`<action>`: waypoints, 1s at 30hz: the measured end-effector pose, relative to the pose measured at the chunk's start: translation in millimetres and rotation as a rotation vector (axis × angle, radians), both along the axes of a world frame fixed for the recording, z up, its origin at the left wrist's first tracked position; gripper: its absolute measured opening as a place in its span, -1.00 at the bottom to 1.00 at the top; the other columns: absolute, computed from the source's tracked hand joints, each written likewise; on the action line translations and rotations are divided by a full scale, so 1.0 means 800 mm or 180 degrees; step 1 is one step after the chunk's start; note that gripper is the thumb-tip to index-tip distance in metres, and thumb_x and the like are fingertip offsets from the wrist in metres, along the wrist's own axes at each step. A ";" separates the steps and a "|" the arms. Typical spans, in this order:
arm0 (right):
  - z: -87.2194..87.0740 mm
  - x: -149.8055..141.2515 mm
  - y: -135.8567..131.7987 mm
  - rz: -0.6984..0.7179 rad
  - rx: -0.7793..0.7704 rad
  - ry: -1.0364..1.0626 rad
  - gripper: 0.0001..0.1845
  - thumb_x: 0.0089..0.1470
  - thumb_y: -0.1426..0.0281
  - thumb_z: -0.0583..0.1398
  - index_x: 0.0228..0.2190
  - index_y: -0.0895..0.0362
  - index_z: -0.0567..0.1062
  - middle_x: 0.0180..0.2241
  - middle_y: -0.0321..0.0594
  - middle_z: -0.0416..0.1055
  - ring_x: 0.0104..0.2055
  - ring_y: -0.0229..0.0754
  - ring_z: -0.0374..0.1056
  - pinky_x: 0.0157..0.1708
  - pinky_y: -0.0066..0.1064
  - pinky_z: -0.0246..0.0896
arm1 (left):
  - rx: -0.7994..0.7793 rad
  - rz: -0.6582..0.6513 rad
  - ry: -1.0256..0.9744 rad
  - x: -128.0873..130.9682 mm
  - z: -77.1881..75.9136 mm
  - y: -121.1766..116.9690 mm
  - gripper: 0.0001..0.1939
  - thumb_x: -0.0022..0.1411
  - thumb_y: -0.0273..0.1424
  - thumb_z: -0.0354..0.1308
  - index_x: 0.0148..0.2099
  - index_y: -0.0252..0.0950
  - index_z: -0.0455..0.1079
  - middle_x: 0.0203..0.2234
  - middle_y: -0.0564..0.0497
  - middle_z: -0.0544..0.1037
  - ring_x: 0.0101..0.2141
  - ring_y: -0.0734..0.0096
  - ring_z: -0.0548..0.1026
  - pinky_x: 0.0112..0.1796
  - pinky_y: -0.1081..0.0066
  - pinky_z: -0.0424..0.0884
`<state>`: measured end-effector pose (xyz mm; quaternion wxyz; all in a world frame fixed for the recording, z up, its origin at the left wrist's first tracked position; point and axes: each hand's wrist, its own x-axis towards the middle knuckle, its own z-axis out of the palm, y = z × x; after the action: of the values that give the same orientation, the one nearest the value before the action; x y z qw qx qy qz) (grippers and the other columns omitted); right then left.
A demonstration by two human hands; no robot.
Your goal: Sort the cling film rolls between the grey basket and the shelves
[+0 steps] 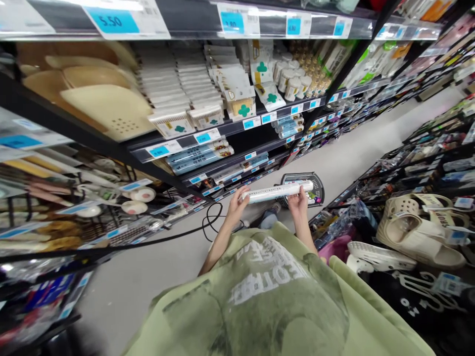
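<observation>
I hold a long white roll in a printed wrapper (276,192) level in front of me, one hand at each end. My left hand (237,200) grips its left end with the fingers curled round it. My right hand (298,201) grips the right part from below, fingers wrapped over the top. The roll hangs over the grey aisle floor, above a black shopping basket (317,184) that stands on the floor beyond my hands. My green printed T-shirt (267,291) fills the bottom of the view.
Black store shelves (208,136) run along the left with boxed packs, rolls and blue price tags. Wooden boards (100,99) sit at upper left. Beige clog sandals (415,227) hang on the right rack. A black cable (211,222) loops over the floor.
</observation>
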<state>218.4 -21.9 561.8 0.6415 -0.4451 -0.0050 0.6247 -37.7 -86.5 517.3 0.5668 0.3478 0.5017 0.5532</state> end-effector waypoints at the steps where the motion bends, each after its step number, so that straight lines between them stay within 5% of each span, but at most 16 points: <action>1: 0.004 0.002 -0.004 0.0033 0.0193 0.0037 -0.81 0.22 0.37 0.27 -0.10 0.02 0.56 -0.07 -0.25 0.69 0.08 -0.21 0.60 0.24 -0.34 0.47 | -0.0197 0.0013 0.0045 0.002 -0.002 0.000 -0.33 0.29 0.10 0.36 0.25 -0.20 0.48 0.26 -0.26 0.54 0.20 -0.05 0.55 0.09 0.08 0.59; 5: 0.015 0.012 -0.010 0.0062 0.0572 0.0192 -0.76 0.19 0.40 0.21 -0.10 0.05 0.56 -0.05 -0.22 0.69 0.07 -0.13 0.61 0.27 -0.13 0.47 | 0.0211 0.0084 0.0158 0.008 0.005 -0.002 -0.48 0.16 -0.02 0.50 0.01 -0.22 0.52 0.05 -0.18 0.65 0.09 0.00 0.61 0.11 0.06 0.57; 11: 0.016 0.022 -0.006 -0.0030 0.0179 0.0368 -0.76 0.27 0.18 0.28 -0.12 0.05 0.54 -0.19 -0.24 0.69 -0.08 -0.13 0.63 0.09 -0.18 0.57 | 0.1376 0.0187 0.0558 0.014 0.035 -0.006 -0.53 0.17 -0.13 0.53 0.03 -0.20 0.51 0.00 -0.20 0.63 0.15 -0.09 0.59 0.25 -0.13 0.47; 17: 0.025 0.025 -0.010 -0.0346 0.0662 0.0421 -0.77 0.14 0.24 0.20 -0.18 0.01 0.56 -0.24 -0.28 0.67 -0.06 -0.07 0.62 0.21 -0.04 0.49 | 0.1091 -0.0178 0.0801 0.010 0.038 -0.008 -0.30 0.20 -0.13 0.52 0.31 -0.17 0.43 0.36 -0.28 0.42 0.34 -0.15 0.42 0.27 -0.07 0.48; 19: 0.031 0.028 -0.014 -0.0426 0.0841 0.0437 -0.73 0.03 0.30 0.17 -0.20 0.00 0.57 -0.21 -0.26 0.68 -0.03 -0.05 0.61 0.26 0.03 0.45 | 0.0731 -0.0356 0.0668 0.009 0.035 -0.010 -0.28 0.21 -0.10 0.51 0.33 -0.18 0.42 0.31 -0.25 0.48 0.27 -0.10 0.50 0.15 0.03 0.59; 23: 0.037 0.035 -0.018 -0.0524 0.0907 0.0438 -0.65 -0.09 0.39 0.15 -0.21 -0.02 0.57 -0.13 -0.26 0.69 0.01 -0.04 0.61 0.30 0.13 0.39 | 0.0376 -0.0508 0.0633 0.006 0.031 -0.014 -0.54 0.39 -0.05 0.32 0.16 -0.22 0.56 0.10 -0.20 0.61 0.07 0.01 0.60 0.03 0.06 0.64; 30: 0.019 0.030 -0.009 -0.0042 0.0471 0.0275 -0.82 0.29 0.21 0.26 -0.17 0.04 0.55 -0.20 -0.26 0.70 -0.13 -0.15 0.63 0.11 -0.20 0.53 | 0.1189 -0.0191 0.1014 0.001 0.028 -0.012 -0.62 0.20 -0.34 0.48 0.07 -0.16 0.58 0.04 -0.14 0.63 0.12 -0.05 0.58 0.22 -0.05 0.47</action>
<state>242.3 -29.2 576.8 0.6764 -0.3692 -0.0206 0.6370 -37.3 -96.1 539.9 0.4225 0.5442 0.4632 0.5575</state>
